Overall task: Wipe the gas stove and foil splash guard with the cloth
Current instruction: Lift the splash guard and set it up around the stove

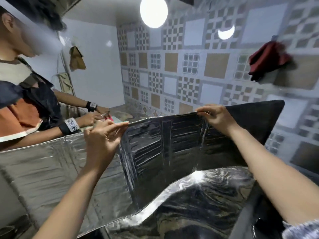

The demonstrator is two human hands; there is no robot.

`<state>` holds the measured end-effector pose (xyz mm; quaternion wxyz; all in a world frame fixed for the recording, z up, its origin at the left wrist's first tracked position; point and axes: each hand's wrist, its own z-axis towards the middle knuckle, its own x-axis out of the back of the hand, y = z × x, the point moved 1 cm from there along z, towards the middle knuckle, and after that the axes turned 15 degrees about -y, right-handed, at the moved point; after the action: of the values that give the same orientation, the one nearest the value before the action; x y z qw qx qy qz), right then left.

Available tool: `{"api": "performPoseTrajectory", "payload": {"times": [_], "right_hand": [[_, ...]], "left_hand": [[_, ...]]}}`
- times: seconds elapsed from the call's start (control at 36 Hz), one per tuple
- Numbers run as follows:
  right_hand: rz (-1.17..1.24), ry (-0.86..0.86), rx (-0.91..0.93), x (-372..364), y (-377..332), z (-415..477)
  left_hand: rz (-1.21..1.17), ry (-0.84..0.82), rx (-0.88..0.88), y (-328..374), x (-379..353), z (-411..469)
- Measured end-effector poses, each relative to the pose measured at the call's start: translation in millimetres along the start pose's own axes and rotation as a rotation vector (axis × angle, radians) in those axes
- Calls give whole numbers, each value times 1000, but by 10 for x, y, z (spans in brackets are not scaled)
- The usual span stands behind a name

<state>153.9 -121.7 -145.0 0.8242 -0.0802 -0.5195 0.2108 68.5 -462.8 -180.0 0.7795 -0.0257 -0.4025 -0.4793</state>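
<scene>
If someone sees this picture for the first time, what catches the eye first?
The crinkled foil splash guard fills the middle, with the left hand and right hand pinching its top edge. Above, a bright lamp glares, and a red cloth hangs on the tiled wall at right.

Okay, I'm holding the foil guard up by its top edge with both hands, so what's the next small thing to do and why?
Probably free one hand for a cloth. Your left hand and right hand both pinch the top edge of the foil splash guard, so neither can wipe. The only cloth I can see is the red cloth hanging on the tiled wall to your right.
</scene>
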Motion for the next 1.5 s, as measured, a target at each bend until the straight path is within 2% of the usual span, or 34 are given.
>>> {"api": "performPoseTrajectory", "payload": {"times": [0.19, 0.47, 0.75, 0.97, 1.19, 1.5], "right_hand": [[-17, 131, -105, 436, 327, -223], [-247, 287, -324, 1028, 790, -831], [-339, 403, -629, 1473, 913, -1788], [-457, 421, -772, 1766, 749, -2579], [-398, 427, -855, 2000, 694, -3153], [-372, 411, -830, 2297, 789, -3621]], "left_hand": [[-70, 19, -83, 318, -388, 444], [-207, -31, -204, 902, -1179, 1024], [-366, -195, -366, 1657, -2050, 1297], [-466, -301, -448, 2400, -2386, 1155], [-479, -331, -453, 2986, -2433, 987], [-454, -378, -409, 3502, -2446, 763]]}}
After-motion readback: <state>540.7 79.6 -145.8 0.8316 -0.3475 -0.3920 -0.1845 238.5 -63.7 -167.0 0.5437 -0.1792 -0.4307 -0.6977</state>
